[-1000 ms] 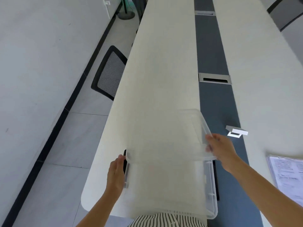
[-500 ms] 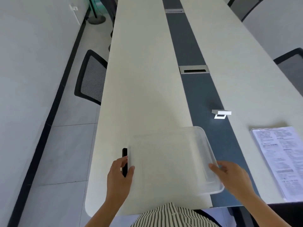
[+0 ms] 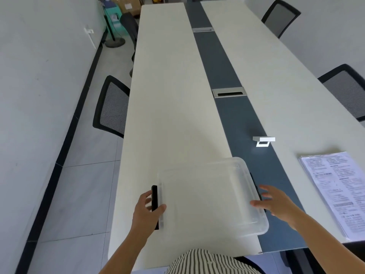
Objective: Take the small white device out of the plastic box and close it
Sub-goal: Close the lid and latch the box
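A clear plastic box lies on the near end of the white table, its clear lid flat on top. My left hand curls around the black latch on the box's left side, thumb pressing on the lid's edge. My right hand is at the box's right side with fingers spread, by the black right latch; its thumb touches the lid. The small white device stands on the table's dark middle strip, beyond the box to the right.
A stack of printed papers lies at the right on the table. A metal cable port sits in the dark strip further back. Mesh chairs stand at the left and at the right. My striped shirt is at the table's near edge.
The lid has come down from a raised tilt to flat on the box. My right hand let go of the lid and opened beside it; my left hand gripped the left latch.
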Available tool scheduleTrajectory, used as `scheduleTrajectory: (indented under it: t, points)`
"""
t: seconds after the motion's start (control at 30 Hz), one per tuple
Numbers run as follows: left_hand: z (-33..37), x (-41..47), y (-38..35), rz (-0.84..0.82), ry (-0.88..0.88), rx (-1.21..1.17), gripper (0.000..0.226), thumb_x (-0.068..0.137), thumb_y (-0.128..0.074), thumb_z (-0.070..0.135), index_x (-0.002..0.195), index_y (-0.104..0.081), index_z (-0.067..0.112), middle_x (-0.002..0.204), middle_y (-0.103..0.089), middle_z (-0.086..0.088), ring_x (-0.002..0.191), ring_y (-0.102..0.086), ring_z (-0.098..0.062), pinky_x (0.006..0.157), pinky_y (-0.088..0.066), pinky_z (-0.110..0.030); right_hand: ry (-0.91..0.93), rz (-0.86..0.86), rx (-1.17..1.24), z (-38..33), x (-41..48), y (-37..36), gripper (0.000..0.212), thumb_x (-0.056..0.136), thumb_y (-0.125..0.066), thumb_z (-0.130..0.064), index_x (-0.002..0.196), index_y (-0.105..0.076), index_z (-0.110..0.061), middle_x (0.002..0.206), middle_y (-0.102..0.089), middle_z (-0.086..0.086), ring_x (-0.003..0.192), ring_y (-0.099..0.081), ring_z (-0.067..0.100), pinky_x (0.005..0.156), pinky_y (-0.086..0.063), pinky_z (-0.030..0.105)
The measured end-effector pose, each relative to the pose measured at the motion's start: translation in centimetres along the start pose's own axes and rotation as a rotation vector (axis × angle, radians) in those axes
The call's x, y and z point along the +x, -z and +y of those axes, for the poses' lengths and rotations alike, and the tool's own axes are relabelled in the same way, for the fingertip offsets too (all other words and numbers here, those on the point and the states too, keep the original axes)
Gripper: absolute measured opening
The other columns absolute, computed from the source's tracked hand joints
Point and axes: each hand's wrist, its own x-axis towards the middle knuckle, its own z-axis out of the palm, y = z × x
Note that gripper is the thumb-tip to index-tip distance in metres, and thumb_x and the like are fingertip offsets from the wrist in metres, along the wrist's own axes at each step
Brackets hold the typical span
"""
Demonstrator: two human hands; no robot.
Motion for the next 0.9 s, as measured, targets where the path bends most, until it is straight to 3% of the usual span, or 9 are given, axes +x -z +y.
scheduleTrajectory:
  t: [0.07,0.13,0.27,0.33,0.4,0.5,0.73,0.9]
  points:
    - [0.5,0.5,0.3,-0.097,0.161,-0.135,0.064,0.078,-0.073,0.018,0.135,-0.043,0.022,0.116,-0.062,-0.010,0.095,-0.062,-0.025,0.068,-0.051,-0.033,-0.057,-0.056,0.083,-0.5,0.4,0.0,0.082,0.070,-0.083,-0.019,0.140,-0.041,-0.022,0.129,-0.057,0.010,0.110,-0.057,0.028,0.088,-0.047,0.042]
    - [1.0,0.8,0.6,-0.166,0.228,-0.147,0.060,0.077,-0.075,0.017,0.129,-0.047,0.018,0.110,-0.064,-0.012,0.093,-0.064,-0.028,0.071,-0.052,-0.035,-0.053,-0.034,0.140,-1.1,0.6,-0.4,0.073,0.071,-0.081,-0.024,0.135,-0.046,-0.022,0.121,-0.061,0.008,0.101,-0.061,0.026,0.081,-0.050,0.041]
    - [1.5,0.9,0.5,-0.152,0.156,-0.034,0.031,0.078,-0.074,0.016,0.104,-0.060,0.008,0.089,-0.063,-0.007,0.077,-0.061,-0.022,0.064,-0.049,-0.029,0.041,0.078,0.135,-1.8,0.8,-1.8,0.042,0.076,-0.076,-0.029,0.107,-0.062,-0.006,0.102,-0.068,0.015,0.082,-0.064,0.023,0.066,-0.051,0.035]
    - [1.5,0.7,0.1,-0.119,0.117,0.001,0.021,0.081,-0.069,0.018,0.096,-0.060,0.007,0.083,-0.058,-0.007,0.072,-0.056,-0.021,0.064,-0.046,-0.028,0.086,0.153,0.056,-1.7,0.9,-2.7,0.042,0.078,-0.072,-0.034,0.098,-0.060,0.000,0.098,-0.066,0.023,0.077,-0.062,0.028,0.068,-0.051,0.040]
    - [1.4,0.2,-0.7,-0.073,0.100,0.012,0.019,0.085,-0.062,0.022,0.098,-0.056,0.008,0.083,-0.055,-0.008,0.071,-0.053,-0.021,0.064,-0.044,-0.031,0.112,0.187,-0.018,-1.6,0.8,-3.4,0.039,0.081,-0.066,-0.040,0.095,-0.058,-0.005,0.092,-0.066,0.016,0.080,-0.063,0.029,0.073,-0.053,0.044]
    - [1.3,-0.5,-2.0,-0.007,0.076,0.013,0.022,0.092,-0.052,0.027,0.107,-0.048,0.011,0.086,-0.056,-0.007,0.073,-0.053,-0.019,0.062,-0.043,-0.031,0.135,0.235,-0.082,-1.5,0.5,-4.3,0.039,0.087,-0.059,-0.043,0.103,-0.050,-0.009,0.091,-0.062,0.005,0.080,-0.060,0.024,0.070,-0.050,0.039]
    - [1.6,-0.7,-2.5,0.082,0.047,0.091,0.023,0.096,-0.044,0.023,0.114,-0.043,0.008,0.080,-0.055,-0.007,0.065,-0.052,-0.019,0.051,-0.037,-0.029,0.154,0.332,-0.211,-1.3,-0.2,-5.9,0.037,0.091,-0.051,-0.044,0.098,-0.045,-0.008,0.085,-0.059,0.006,0.075,-0.058,0.026,0.063,-0.046,0.036]
    - [1.0,-0.6,-3.2,0.114,-0.012,0.203,0.027,0.097,-0.040,0.023,0.119,-0.038,0.008,0.098,-0.061,-0.016,0.078,-0.060,-0.028,0.064,-0.051,-0.036,0.183,0.364,-0.253,-1.6,-0.7,-6.7,0.028,0.095,-0.046,-0.040,0.096,-0.037,-0.014,0.087,-0.058,0.006,0.075,-0.056,0.027,0.064,-0.046,0.036]
